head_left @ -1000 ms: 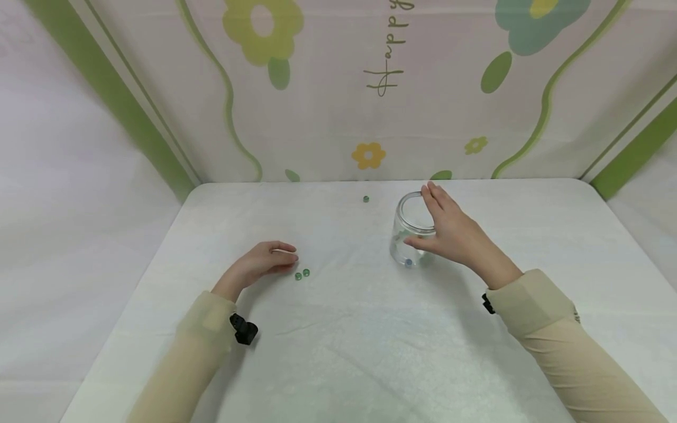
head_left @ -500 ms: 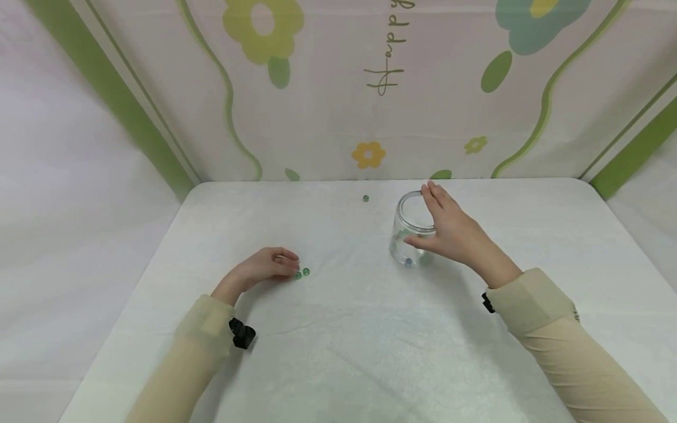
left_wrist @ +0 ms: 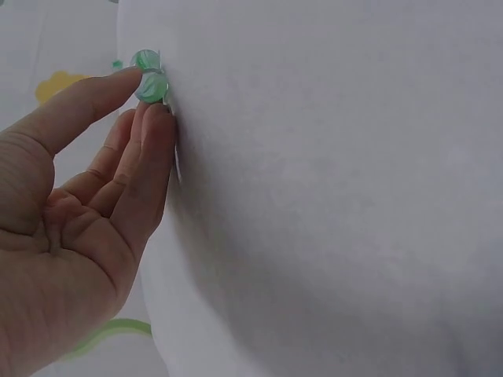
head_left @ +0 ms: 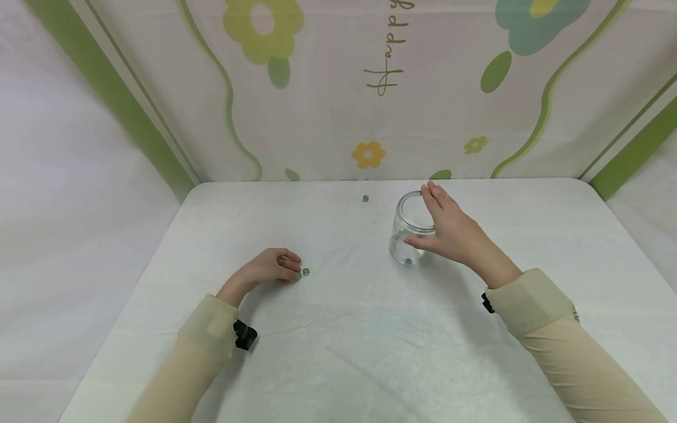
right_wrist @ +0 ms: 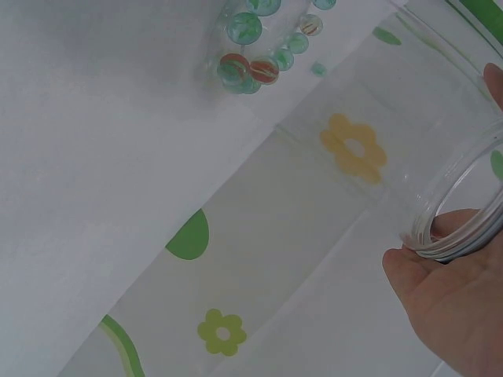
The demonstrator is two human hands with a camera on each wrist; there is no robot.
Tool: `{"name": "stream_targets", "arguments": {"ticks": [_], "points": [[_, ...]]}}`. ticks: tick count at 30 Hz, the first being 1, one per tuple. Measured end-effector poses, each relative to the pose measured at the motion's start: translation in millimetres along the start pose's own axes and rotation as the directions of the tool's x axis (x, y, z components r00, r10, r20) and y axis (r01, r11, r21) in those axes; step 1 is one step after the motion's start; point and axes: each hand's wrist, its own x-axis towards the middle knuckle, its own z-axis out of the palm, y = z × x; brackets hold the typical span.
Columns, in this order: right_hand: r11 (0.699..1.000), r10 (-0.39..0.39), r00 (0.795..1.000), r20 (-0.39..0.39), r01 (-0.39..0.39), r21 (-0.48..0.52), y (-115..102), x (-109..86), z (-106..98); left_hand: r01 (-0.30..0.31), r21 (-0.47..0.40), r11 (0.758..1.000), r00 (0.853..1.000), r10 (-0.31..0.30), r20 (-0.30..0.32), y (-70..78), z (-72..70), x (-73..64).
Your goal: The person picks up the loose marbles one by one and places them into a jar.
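Note:
My left hand (head_left: 270, 269) is low over the white table, its thumb and fingertips closed about one green marble (left_wrist: 152, 87). Touching that marble, or very close to it, is a second green marble (head_left: 306, 272). On the right, my right hand (head_left: 451, 234) grips a clear glass jar (head_left: 400, 242) near its rim, thumb on the near side and fingers on the far side. The jar stands upright and uncovered. Several green and red marbles (right_wrist: 244, 28) show at its bottom in the right wrist view, and a bluish marble (head_left: 408, 262) in the head view.
A lone green marble (head_left: 365, 198) lies near the back edge of the white-covered table (head_left: 338, 352). Behind it rises a flower-print backdrop (head_left: 317, 117). A small black camera (head_left: 245, 335) is strapped to the left wrist.
My left hand has come slightly down and right onto the nearer of the two green marbles, and its fingers have drawn together. The right hand and the jar stay put.

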Motion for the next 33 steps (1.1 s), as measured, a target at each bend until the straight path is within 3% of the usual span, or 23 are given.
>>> {"name": "stream_targets", "arguments": {"ticks": [7,17,27,33], "points": [[1.0,-0.001,1.0,-0.003,0.001,-0.001,0.9,0.0,0.7,-0.005,0.024,1.0,1.0,0.005,-0.017,1.4,1.5,0.1],[1.0,-0.007,1.0,-0.008,0.007,-0.002,1.3,0.1,0.8,0.018,-0.051,0.999,0.999,-0.02,-0.03,3.8,-1.1,0.0],[1.0,0.002,1.0,0.001,-0.002,0.009,0.1,-0.6,-0.1,-0.022,-0.249,0.968,1.0,0.016,-0.025,23.3,-3.4,3.8],[1.0,-0.002,1.0,-0.003,0.002,0.007,0.0,-0.5,-0.1,-0.049,-0.363,0.931,0.998,0.034,-0.048,36.6,-2.6,6.0]]}}
